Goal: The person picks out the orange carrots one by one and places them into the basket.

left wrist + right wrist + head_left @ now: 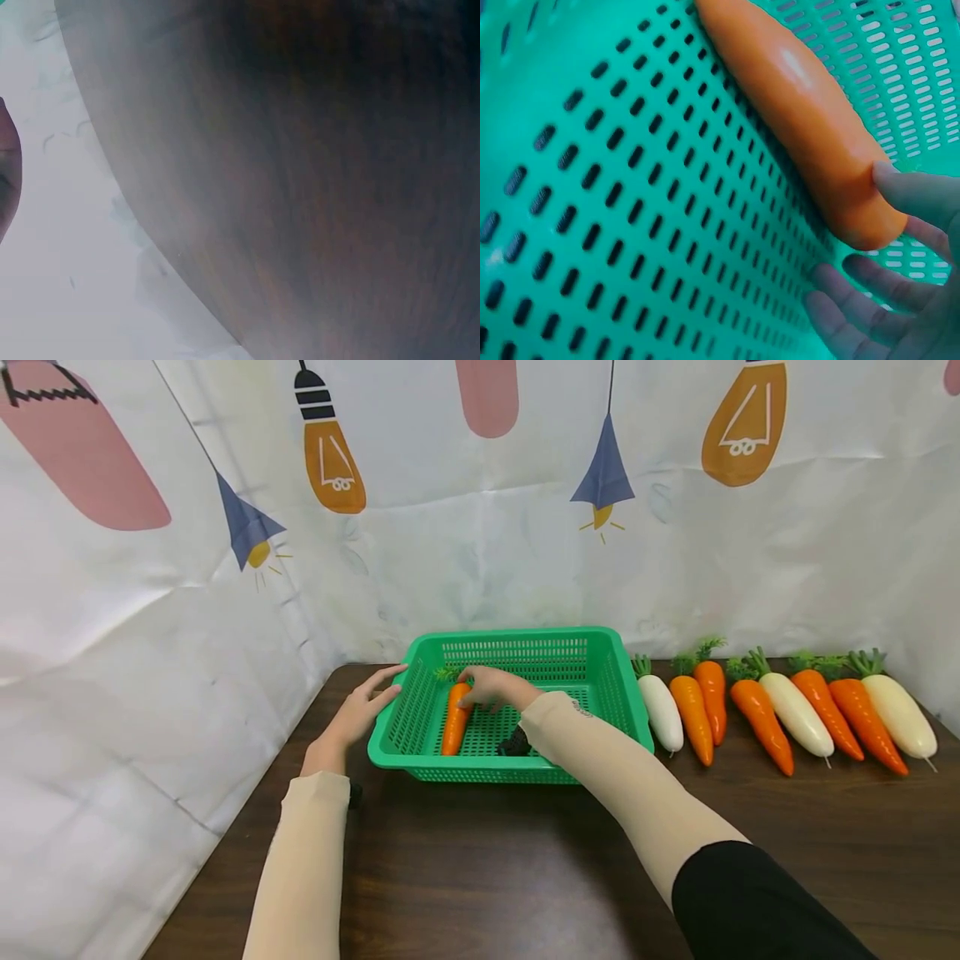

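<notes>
An orange carrot [457, 720] with a green leafy top lies in a green plastic basket [510, 772], towards its left side. My right hand [491, 687] reaches into the basket and pinches the carrot's thick end. In the right wrist view, the thumb of the right hand [907, 277] presses the carrot [802, 112] while the index finger passes behind it. The other fingers spread over the slotted basket floor. My left hand [358, 710] is at the basket's left rim, fingers extended and fingertips by the edge. Only a sliver of the left hand [9, 169] enters the left wrist view.
Right of the basket, several carrots [761, 727] and white radishes [798, 714] lie in a row on the dark wooden table [480, 860]. A patterned white cloth [480, 543] hangs close behind the basket and along the left side.
</notes>
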Demonstrator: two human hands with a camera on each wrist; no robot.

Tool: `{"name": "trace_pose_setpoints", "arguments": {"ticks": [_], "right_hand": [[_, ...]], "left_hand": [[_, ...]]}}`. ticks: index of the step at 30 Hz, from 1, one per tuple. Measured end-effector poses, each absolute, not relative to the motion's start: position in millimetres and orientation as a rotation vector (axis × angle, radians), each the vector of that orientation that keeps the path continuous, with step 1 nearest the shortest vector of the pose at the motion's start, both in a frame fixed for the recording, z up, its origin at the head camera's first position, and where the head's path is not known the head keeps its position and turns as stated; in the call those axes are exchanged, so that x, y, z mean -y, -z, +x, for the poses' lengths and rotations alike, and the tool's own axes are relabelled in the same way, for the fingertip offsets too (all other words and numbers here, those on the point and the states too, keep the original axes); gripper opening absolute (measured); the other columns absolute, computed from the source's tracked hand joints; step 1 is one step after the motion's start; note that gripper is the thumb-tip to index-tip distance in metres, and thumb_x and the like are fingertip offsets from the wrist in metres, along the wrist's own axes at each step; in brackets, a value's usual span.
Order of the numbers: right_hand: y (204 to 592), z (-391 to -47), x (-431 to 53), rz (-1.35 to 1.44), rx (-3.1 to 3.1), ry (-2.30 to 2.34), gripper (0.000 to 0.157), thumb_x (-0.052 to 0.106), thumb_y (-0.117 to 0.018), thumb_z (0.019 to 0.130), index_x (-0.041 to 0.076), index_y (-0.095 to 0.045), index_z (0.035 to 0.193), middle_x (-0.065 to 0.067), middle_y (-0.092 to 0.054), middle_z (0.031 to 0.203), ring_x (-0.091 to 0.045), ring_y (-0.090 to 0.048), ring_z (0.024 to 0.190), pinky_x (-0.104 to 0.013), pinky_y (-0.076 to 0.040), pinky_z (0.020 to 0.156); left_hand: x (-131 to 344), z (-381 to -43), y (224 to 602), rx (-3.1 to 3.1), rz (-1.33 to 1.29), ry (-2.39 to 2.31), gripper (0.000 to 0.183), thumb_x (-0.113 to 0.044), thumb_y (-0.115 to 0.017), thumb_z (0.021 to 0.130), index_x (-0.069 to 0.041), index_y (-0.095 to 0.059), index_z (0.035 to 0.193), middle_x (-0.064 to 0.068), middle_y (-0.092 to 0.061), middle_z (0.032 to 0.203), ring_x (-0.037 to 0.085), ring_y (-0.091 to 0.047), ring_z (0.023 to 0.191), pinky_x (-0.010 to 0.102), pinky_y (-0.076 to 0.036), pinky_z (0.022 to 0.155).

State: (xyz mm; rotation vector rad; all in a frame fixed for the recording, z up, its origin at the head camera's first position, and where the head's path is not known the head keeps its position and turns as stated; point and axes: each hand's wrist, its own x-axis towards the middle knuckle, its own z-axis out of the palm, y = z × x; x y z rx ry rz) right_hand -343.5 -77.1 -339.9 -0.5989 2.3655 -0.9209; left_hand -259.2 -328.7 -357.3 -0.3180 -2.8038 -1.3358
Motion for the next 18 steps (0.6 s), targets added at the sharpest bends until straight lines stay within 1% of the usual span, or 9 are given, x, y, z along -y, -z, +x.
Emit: {"name": "trace_pose_setpoints", "arguments": {"ticks": [4, 10, 12, 15, 18], "right_hand": [[332.6, -342.3, 72.4, -0.617, -2.397, 0.881, 0.056, 0.017, -0.064, 0.104, 0.012, -0.042, 0.156, -0.018, -0.045, 0.149, -0.034, -0.059, 0.112, -0.047, -0.055, 0.093], [318.9, -338.3, 64.4, -0.663, -2.414, 0.869, 0.056, 0.016, -0.064, 0.104, 0.01, -0.042, 0.155, -0.018, -0.042, 0.152, -0.036, -0.059, 0.112, -0.048, -0.056, 0.093], [313.4, -336.4, 61.3, -0.695, -2.409, 0.871, 0.054, 0.014, -0.063, 0.104, 0.008, -0.044, 0.155, -0.019, -0.044, 0.15, -0.037, -0.06, 0.114, -0.049, -0.056, 0.093], [304.9, -332.6, 57.7, -0.741, -2.384, 0.883, 0.051, 0.013, -0.06, 0.105, 0.008, -0.045, 0.154, -0.02, -0.049, 0.146, -0.039, -0.06, 0.114, -0.048, -0.055, 0.089], [297.3, -327.9, 53.7, -0.788, -2.369, 0.876, 0.049, 0.013, -0.059, 0.106, 0.007, -0.046, 0.153, -0.02, -0.054, 0.143, -0.04, -0.061, 0.114, -0.041, -0.054, 0.077]], "left_hand": [[326.0, -260.1, 354.9, 2.818, -0.315, 1.335, 0.058, -0.038, -0.046, 0.111, -0.02, -0.03, 0.164, 0.02, -0.02, 0.167, 0.049, -0.039, 0.14, 0.073, -0.032, 0.108], [327.0, -261.1, 353.7, 2.832, -0.322, 1.317, 0.058, -0.036, -0.046, 0.111, -0.019, -0.03, 0.164, 0.02, -0.02, 0.167, 0.05, -0.039, 0.139, 0.073, -0.032, 0.107], [327.6, -260.4, 353.4, 2.835, -0.319, 1.314, 0.058, -0.036, -0.046, 0.111, -0.019, -0.03, 0.164, 0.02, -0.02, 0.167, 0.05, -0.039, 0.14, 0.073, -0.032, 0.107], [329.4, -260.7, 354.4, 2.838, -0.318, 1.313, 0.058, -0.037, -0.046, 0.111, -0.019, -0.029, 0.164, 0.02, -0.019, 0.167, 0.05, -0.038, 0.14, 0.073, -0.031, 0.108], [331.1, -260.1, 354.7, 2.839, -0.319, 1.304, 0.059, -0.04, -0.046, 0.111, -0.02, -0.03, 0.164, 0.02, -0.021, 0.167, 0.05, -0.039, 0.139, 0.074, -0.031, 0.107]]}}
